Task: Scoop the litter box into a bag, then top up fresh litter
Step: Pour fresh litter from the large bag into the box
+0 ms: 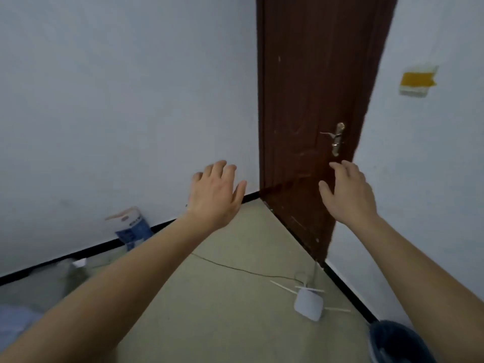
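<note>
A blue-and-white bag point(133, 229) is propped on the floor point(222, 297) against the wall point(104, 100), partly hidden by the left forearm point(117, 279). The left hand point(214, 195) and right hand point(348, 192) are held out, fingers spread, nothing gripped, the right one in front of the brown door point(314, 87).

Pale walls point(117, 87), brown door point(314, 87), beige floor point(222, 297)

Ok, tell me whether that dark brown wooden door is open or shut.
Shut, it seems: the dark brown wooden door lies flush with the white wall beside it, no gap showing.
</note>
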Available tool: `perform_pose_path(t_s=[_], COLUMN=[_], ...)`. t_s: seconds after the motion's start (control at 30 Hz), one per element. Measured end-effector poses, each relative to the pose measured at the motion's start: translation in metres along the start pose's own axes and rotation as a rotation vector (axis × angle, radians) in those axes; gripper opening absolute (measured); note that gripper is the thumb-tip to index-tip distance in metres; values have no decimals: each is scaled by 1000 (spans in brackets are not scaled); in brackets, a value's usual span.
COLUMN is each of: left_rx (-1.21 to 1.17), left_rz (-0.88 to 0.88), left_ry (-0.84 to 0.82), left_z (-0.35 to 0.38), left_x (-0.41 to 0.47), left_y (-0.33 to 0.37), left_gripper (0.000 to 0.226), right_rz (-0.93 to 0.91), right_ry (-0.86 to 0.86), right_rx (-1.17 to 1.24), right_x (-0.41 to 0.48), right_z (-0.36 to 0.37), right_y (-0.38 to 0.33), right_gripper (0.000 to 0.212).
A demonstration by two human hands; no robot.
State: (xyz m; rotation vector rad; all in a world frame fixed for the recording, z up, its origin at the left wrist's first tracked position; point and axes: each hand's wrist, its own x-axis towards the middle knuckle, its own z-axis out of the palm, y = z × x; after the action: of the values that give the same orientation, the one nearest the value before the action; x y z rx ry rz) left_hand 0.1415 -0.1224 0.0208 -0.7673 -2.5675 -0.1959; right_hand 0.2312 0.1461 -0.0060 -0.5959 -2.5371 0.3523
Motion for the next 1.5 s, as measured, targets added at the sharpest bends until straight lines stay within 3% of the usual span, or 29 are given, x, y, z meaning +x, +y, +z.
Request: perform_pose_path(t_s=[0.13,0.3,0.63,0.8,1.0,1.23,1.5], left_rx=[-2,-85,-6,53,51,35,-12], left_rz=[-287,-555,-807,-866,-924,-994,-964], left_ry=[-6,-27,95,111,150,38,-137], left_z=[21,72,140,140,177,239,284], left_x=[-9,-9,85,111,113,114,206], left_y=[-117,-195,-308,-368,-441,-581,-732], left_gripper=[54,50,44,45,44,51,52], right_rz=[-141,-325,-495,-584,-703,-773,-771], right_ry=[-119,-274,-480,-525,-616,-761,-709], right_rx=[68,53,141,208,241,102,127], right_x=[28,55,214,280,298,312,389], right_z=[78,164,322,370,456,561,619], right_y=[-110,-179,-275,-354,-447,-553,-657], right_gripper=[58,59,59,60,60,62,59])
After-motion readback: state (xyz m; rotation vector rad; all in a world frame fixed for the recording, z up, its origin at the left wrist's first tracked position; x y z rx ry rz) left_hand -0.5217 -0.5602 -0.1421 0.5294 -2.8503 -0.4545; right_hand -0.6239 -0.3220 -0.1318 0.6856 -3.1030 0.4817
